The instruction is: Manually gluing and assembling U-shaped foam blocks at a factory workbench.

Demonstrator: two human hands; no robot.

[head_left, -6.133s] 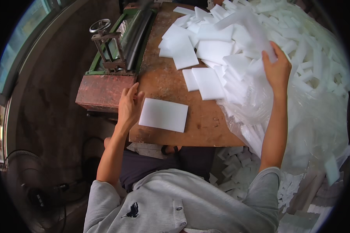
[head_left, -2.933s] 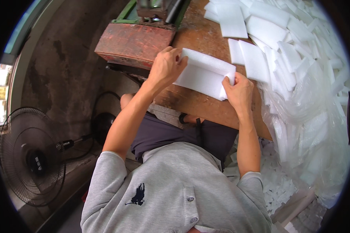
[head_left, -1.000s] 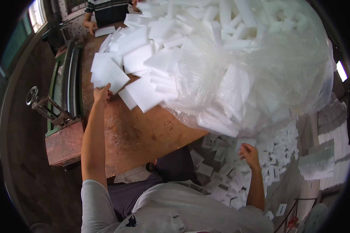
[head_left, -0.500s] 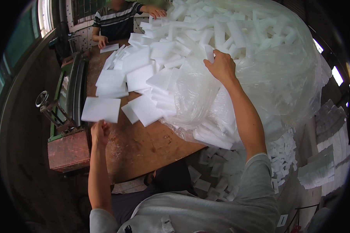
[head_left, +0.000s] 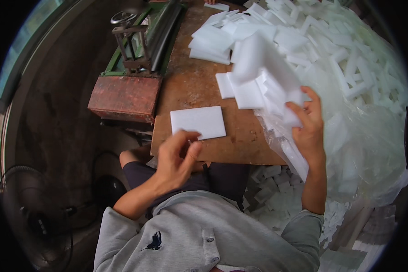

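A flat white foam sheet lies on the wooden table near its front left corner. My left hand is just in front of it, thumb and fingers apart and empty, the fingertips overlapping the sheet's near edge. Raised over the stacked sheets on the right, a bent white foam piece, blurred by motion and seemingly frame-shaped, is gripped in my right hand. Beneath it are several overlapping foam sheets, partly hidden by the piece.
Foam sheets and frame-shaped pieces heap up at the right, with a clear plastic bag. A green machine with a handwheel borders the table's left side. Foam scraps cover the floor. Another person's hand shows at the far edge.
My left hand has let go of the foam sheet, which now lies on the table. My right hand has drawn nearer from the pile with a foam piece. The view has shifted.
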